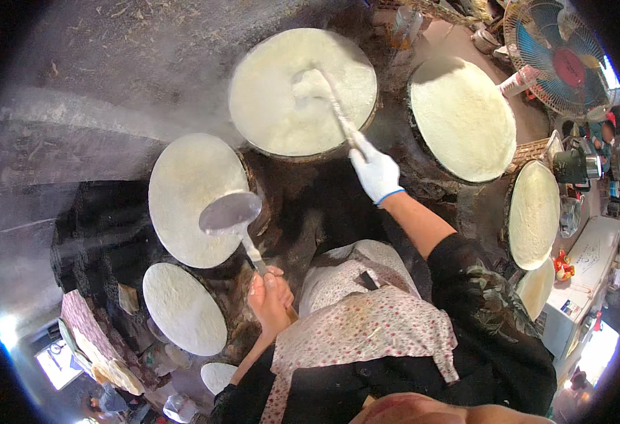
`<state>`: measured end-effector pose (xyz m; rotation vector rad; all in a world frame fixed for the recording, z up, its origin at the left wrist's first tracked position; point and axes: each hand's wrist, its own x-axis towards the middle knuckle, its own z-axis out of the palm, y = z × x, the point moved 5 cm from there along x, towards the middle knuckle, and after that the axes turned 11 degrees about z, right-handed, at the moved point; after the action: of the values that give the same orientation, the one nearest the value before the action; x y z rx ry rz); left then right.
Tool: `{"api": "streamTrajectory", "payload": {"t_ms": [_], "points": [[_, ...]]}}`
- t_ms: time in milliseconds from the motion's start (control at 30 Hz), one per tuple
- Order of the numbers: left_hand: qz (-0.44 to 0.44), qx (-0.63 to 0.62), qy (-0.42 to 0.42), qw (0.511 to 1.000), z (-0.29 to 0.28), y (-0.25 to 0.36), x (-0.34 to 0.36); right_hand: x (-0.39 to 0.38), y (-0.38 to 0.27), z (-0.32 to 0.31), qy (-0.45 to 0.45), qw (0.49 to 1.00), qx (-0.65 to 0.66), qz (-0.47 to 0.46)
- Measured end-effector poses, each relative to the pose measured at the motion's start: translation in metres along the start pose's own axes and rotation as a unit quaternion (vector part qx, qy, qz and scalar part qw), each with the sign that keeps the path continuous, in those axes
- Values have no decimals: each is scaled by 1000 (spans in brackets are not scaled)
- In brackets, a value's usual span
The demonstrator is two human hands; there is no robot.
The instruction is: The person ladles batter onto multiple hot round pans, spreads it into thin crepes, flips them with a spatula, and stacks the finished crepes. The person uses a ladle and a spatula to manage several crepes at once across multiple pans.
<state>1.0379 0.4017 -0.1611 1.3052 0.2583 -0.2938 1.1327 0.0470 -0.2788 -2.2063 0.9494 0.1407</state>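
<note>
My right hand, in a white glove with a blue cuff, is closed round a long stick-like tool. Its pale, batter-coated head rests in the batter on the far middle round griddle; the head's exact shape is hard to make out. My bare left hand grips the handle of a metal ladle with a wide round bowl. That bowl is held up over the near edge of a flatbread at the left. Another flatbread lies closer on the left, beside my left hand.
On the right are several more pale rounds, including a large flatbread and a narrower-looking one. A standing fan is at the far right, near a metal pot. A white cabinet stands right. Steam drifts at the left.
</note>
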Motion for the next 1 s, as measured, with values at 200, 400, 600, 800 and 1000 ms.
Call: {"api": "streamTrajectory", "payload": {"t_ms": [200, 400, 600, 800, 1000], "points": [[13, -12, 7, 1000, -2, 0, 6, 7, -18, -14, 163, 980, 84, -71], [0, 14, 36, 999, -8, -10, -3, 24, -26, -6, -16, 992, -101, -77], [-18, 5, 42, 999, -15, -29, -14, 27, -37, -26, 60, 986, 6, -156], [-11, -5, 33, 999, -6, -14, -3, 30, -38, -20, -3, 985, -31, -168], [50, -122, -88, 987, 44, 27, 137, 22, -33, -26, 6, 971, -21, -238]]}}
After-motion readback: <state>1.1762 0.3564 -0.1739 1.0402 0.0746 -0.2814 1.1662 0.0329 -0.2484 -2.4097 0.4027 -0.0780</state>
